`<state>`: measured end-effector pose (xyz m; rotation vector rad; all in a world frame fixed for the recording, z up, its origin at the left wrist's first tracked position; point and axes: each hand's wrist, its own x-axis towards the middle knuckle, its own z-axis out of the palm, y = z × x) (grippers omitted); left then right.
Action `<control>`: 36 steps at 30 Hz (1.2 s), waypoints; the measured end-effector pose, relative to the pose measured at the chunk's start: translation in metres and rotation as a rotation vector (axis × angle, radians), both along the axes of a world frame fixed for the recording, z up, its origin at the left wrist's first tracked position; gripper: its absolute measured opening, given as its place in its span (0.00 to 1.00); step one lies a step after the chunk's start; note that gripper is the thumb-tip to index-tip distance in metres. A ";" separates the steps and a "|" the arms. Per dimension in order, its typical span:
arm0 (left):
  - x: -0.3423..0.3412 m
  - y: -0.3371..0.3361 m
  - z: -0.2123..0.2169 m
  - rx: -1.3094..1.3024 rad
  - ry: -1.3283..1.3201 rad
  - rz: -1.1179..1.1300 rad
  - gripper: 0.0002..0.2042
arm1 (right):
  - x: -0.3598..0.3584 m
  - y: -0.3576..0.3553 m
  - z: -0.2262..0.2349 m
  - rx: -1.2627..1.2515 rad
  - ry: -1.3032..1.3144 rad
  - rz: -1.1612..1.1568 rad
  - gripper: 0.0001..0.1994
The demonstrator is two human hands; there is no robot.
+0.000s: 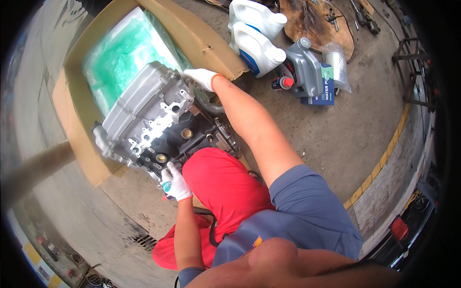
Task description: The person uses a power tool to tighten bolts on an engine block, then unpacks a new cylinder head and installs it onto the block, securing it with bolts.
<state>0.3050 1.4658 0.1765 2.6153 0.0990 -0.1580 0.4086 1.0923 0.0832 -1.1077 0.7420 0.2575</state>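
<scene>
A car engine (156, 126) with a grey valve cover (137, 98) and black lower parts lies tilted in front of my knees. Both my hands wear white knitted gloves. At the engine's near lower edge, my left hand (176, 185) is closed on it, fingers pointing up along the side. A small red thing (167, 197) peeks out beside that glove; I cannot make out its kind. My right arm reaches past my red-clad knee, and my right hand (201, 79) grips the engine's right end, its fingertips partly hidden behind the casting.
Beyond the engine an open cardboard box (211, 45) holds green-tinted plastic wrapping (122, 60). To its right stand white jugs (252, 48), a grey oil bottle (305, 67), a red-capped can (283, 83), a blue box (324, 91) and a bagged filter (336, 67). A floor drain (144, 241) lies lower left.
</scene>
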 end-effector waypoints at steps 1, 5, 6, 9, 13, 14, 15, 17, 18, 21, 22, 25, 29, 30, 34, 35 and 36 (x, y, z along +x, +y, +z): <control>-0.001 0.002 -0.003 -0.021 -0.012 0.002 0.20 | 0.002 0.002 -0.003 -0.045 -0.012 0.010 0.20; 0.000 0.007 -0.009 -0.032 -0.031 -0.015 0.20 | 0.012 -0.002 -0.001 -0.152 -0.027 0.141 0.22; 0.000 0.007 -0.010 -0.011 -0.021 -0.014 0.20 | 0.013 -0.005 0.003 -0.186 -0.023 0.172 0.23; 0.000 0.011 -0.012 -0.020 -0.024 -0.005 0.20 | 0.011 -0.007 0.010 -0.238 -0.006 0.253 0.24; -0.002 0.003 -0.007 -0.095 -0.022 0.007 0.20 | 0.009 -0.013 0.009 -0.238 0.017 0.311 0.23; -0.001 0.001 -0.003 -0.074 0.006 0.014 0.19 | 0.009 -0.014 0.009 -0.268 0.021 0.339 0.23; -0.002 0.002 -0.004 -0.066 0.002 0.011 0.19 | 0.009 -0.015 0.009 -0.297 0.024 0.367 0.22; -0.002 0.002 -0.004 -0.052 -0.011 0.004 0.19 | 0.016 -0.018 0.011 -0.418 0.022 0.477 0.22; -0.002 0.005 -0.006 -0.032 -0.013 0.005 0.18 | 0.022 -0.018 0.011 -0.479 0.020 0.532 0.22; -0.001 0.007 -0.014 -0.019 -0.004 -0.024 0.18 | 0.052 -0.023 -0.004 -0.915 -0.038 0.924 0.19; -0.001 0.007 -0.012 -0.035 -0.006 -0.023 0.18 | 0.060 -0.022 -0.002 -0.939 -0.005 0.989 0.19; 0.001 0.013 -0.015 -0.041 -0.020 -0.037 0.18 | 0.046 -0.012 -0.004 -0.971 -0.067 0.834 0.19; 0.000 0.005 -0.007 -0.089 -0.001 -0.001 0.19 | 0.032 0.003 -0.013 -0.889 0.036 0.530 0.21; 0.000 0.006 -0.007 -0.077 -0.001 -0.006 0.19 | 0.030 0.007 -0.016 -0.875 0.051 0.473 0.21; 0.000 0.003 -0.007 -0.029 -0.021 -0.046 0.21 | 0.031 0.010 -0.045 -0.789 0.131 0.376 0.24; 0.001 0.003 -0.004 0.019 -0.030 -0.066 0.22 | 0.033 0.012 -0.047 -0.804 0.135 0.404 0.24; 0.002 0.003 -0.001 0.067 -0.040 -0.088 0.22 | 0.033 0.013 -0.050 -0.803 0.143 0.419 0.24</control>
